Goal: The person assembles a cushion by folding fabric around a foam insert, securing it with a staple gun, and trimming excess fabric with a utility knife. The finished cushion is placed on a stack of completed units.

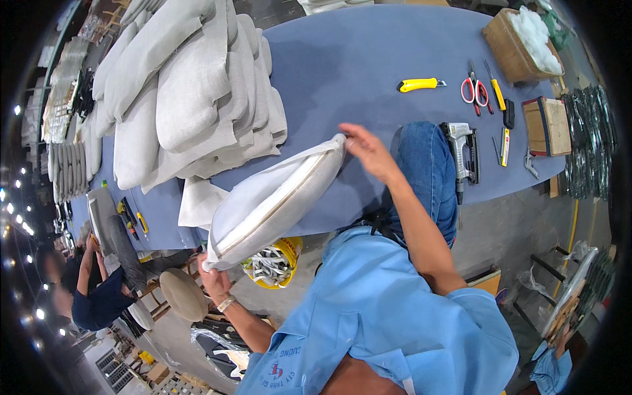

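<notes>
A pale grey fabric-covered seat pad (280, 201) is held tilted on edge in front of me, its loose cover hanging open along one side and a thin curved edge showing inside. My left hand (214, 280), with a bracelet on the wrist, grips the pad's near left corner. At the far right corner, my right hand (370, 153) pinches the fabric with its fingers curled over the tip, slightly blurred. Behind the pad rises a tall pile of similar grey fabric pieces (191, 99) on the blue-grey table (322, 72).
On the table's right lie a yellow cutter knife (421, 85), red-handled scissors (474, 91), a staple gun (462, 155) and a box of white stuffing (510, 49). Below the pad stands a yellow bucket of scraps (289, 249). A co-worker (99, 299) works at the far left.
</notes>
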`<state>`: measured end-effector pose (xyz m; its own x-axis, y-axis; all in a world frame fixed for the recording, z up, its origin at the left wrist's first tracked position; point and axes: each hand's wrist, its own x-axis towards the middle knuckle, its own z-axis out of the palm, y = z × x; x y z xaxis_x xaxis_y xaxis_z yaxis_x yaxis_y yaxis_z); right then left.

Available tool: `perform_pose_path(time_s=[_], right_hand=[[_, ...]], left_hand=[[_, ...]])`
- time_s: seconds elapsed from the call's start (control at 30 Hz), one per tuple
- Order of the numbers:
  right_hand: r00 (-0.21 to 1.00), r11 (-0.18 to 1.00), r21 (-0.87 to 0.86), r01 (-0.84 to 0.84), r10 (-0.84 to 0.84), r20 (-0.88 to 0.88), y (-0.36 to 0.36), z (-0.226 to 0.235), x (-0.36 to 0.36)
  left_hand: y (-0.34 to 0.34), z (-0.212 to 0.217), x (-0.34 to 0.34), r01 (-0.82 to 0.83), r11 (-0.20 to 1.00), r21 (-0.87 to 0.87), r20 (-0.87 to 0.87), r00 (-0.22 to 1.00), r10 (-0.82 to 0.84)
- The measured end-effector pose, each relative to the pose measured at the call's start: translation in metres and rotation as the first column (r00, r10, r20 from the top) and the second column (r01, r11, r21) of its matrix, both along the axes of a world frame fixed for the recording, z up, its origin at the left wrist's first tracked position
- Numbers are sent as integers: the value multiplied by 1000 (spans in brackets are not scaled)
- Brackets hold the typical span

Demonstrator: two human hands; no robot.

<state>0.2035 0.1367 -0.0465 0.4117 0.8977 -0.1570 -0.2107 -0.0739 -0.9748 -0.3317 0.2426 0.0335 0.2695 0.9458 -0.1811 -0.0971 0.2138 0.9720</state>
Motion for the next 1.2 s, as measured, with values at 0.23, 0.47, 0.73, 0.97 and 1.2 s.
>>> perform_pose_path(time_s=[0.23,0.47,0.73,0.97,1.2], right_hand=[[930,990,4,-139,129,343,29,22,-27],[868,926,-244,-288,360,342,48,54,-17],[817,867,-321,-380,478,322,62,57,-1],[929,958,-189,-214,259,264,37,31,-5],[960,982,89,166,-181,212,-20,67,74]], left_hand=[[-27,-27,41,-487,812,-322,95,837,539],[-28,-47,40,-538,778,-324,80,804,589],[-15,-64,27,-528,794,-302,97,811,576],[-14,-32,38,-463,867,-187,194,848,494],[5,-1,158,-345,938,-19,355,875,329]])
